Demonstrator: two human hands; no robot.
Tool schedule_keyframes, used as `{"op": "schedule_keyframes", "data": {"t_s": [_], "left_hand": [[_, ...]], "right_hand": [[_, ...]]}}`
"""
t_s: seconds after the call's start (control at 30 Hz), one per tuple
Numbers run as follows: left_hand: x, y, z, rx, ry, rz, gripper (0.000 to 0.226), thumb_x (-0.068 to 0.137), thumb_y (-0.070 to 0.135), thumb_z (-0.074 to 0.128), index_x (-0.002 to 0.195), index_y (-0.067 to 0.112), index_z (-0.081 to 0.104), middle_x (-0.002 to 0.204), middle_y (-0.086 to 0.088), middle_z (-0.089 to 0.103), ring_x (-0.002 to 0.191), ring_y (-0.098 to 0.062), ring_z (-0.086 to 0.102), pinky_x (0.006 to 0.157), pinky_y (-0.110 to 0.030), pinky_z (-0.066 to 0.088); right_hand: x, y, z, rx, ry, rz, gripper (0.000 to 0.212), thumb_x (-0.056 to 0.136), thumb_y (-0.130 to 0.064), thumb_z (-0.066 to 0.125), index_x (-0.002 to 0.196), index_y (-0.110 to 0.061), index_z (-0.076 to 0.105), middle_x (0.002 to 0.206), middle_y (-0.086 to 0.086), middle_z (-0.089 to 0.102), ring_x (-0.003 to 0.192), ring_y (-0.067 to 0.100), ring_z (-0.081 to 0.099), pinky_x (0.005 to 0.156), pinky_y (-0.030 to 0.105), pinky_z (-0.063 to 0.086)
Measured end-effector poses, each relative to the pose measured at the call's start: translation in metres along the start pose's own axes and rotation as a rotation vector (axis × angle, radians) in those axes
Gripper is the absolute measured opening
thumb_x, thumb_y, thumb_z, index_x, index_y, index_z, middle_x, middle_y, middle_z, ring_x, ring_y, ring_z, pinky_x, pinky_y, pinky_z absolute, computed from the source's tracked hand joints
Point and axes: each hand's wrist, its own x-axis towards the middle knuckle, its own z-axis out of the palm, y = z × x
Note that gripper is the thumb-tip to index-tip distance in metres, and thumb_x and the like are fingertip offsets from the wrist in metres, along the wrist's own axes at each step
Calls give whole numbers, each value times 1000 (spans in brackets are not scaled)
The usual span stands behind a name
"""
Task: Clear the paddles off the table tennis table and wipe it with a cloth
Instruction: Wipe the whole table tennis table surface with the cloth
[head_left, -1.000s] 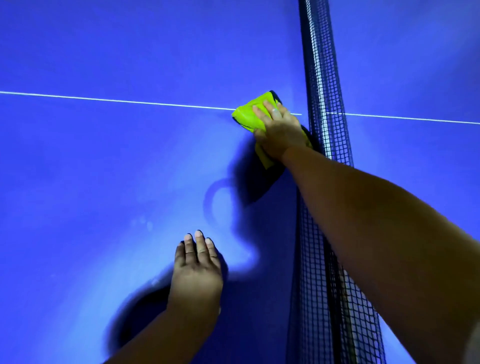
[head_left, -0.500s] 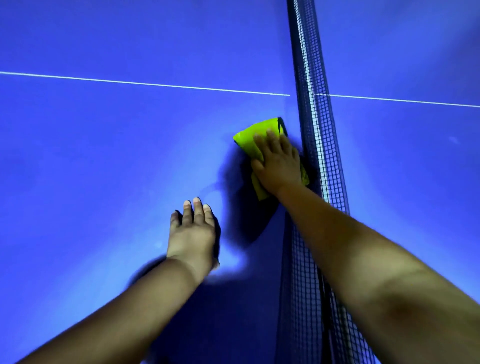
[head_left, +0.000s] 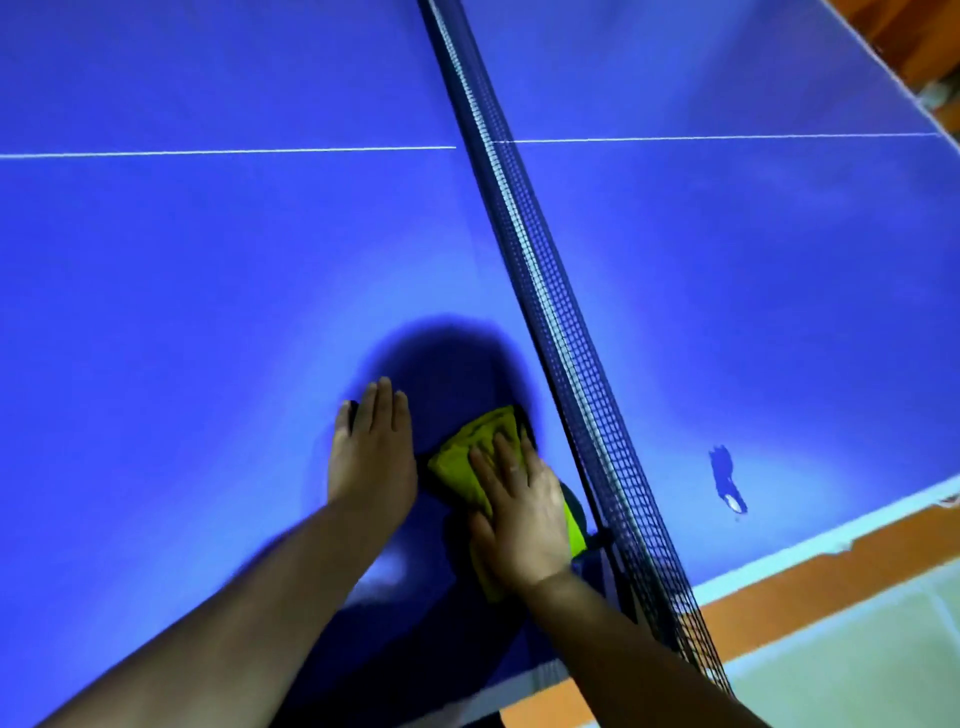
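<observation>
No paddles show anywhere on the table (head_left: 208, 312), so the clearing part looks done, as far as this view reaches. Wiping is under way. The yellow-green cloth (head_left: 462, 452) lies folded on the tabletop near its near edge, just beside the net (head_left: 558, 332) on the left half. The right hand (head_left: 519, 514) lies flat on top of the cloth, fingers straight and close together, pressing it down rather than gripping it. A strip of cloth shows past the wrist and along the net side of the hand. The left hand (head_left: 371, 457) rests palm down on the bare surface just left of the cloth, fingers straight and together, holding nothing; it looks like a brace for leaning.

How much has been wiped cannot be told from the blue surface alone. My guess is that a good deal is left: the right half beyond the net carries a dark blotch (head_left: 724, 470) with a pale spot at its lower end, close to the near edge, and faint smears show further back.

The tabletop is glossy blue, with a thin white centre line (head_left: 208, 152) running across both halves and a white border along the edges. A shadow falls ahead of the hands. Beyond the near edge lies a floor (head_left: 857, 649) of orange and pale green bands.
</observation>
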Motion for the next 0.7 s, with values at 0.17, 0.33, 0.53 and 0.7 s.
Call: {"op": "schedule_keyframes", "data": {"t_s": [0.17,0.33,0.53,0.7], "left_hand": [[-45,18,10,29,-49,95,76,94,37,42,149,4,2,157,-14,-4,145,-26,-1,116,-42,3],[-56,23,10,53,-80,130,74,95,36,40,150,5,1,157,-13,-5,145,-25,-2,116,-42,2],[-37,6,6,83,-61,114,83,92,47,44,149,6,1,158,-11,-2,145,-23,0,117,-40,4],[-1,-10,-5,10,-93,33,93,85,52,55,149,10,3,158,-7,1,145,-20,0,116,-39,5]], "right_hand": [[-88,6,15,43,-31,114,72,68,-44,49,139,-30,43,149,3,42,136,31,36,104,46,35],[-148,7,21,103,12,292,71,70,-42,48,140,-26,42,148,2,42,135,29,34,103,42,27],[-116,-7,15,130,81,535,63,81,-45,40,138,-18,41,143,9,49,130,33,35,102,40,26],[-10,-8,-3,107,-20,604,70,79,-46,37,134,-6,54,135,23,53,111,43,53,92,51,42]]}}
